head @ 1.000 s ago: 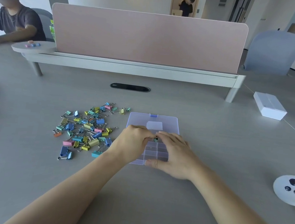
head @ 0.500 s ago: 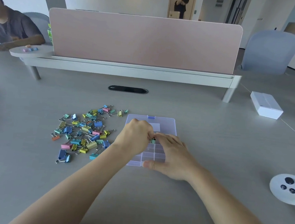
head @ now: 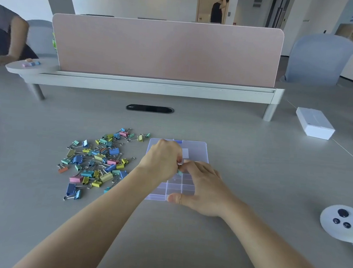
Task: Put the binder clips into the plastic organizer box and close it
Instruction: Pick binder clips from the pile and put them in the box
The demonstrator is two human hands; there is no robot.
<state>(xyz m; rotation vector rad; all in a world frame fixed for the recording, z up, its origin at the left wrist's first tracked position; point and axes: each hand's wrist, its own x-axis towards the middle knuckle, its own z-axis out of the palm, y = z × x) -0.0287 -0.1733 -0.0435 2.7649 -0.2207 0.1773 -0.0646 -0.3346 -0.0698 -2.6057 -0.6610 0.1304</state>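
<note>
The clear plastic organizer box [head: 176,190] lies open on the table, its lid [head: 197,149] flat behind the divided tray. Left of it is a loose pile of several coloured binder clips [head: 97,161]. My left hand [head: 160,161] hovers curled over the tray's back rows and pinches a small teal binder clip [head: 180,172] at its fingertips. My right hand [head: 205,189] rests on the tray's right half. Its thumb lies along the front edge and its index finger reaches to the same clip. The compartments under both hands are hidden.
A pink divider screen [head: 166,48] on a white rail crosses the table behind. A cable slot [head: 150,108] sits in front of it. At the right lie a white box [head: 314,123] and a white controller [head: 342,223]. Another person's arm [head: 14,40] leans at far left.
My left hand has crept slightly toward the lid, still meeting my right fingertips over the tray. The right hand has stayed on the box. The person at far left has shifted.
</note>
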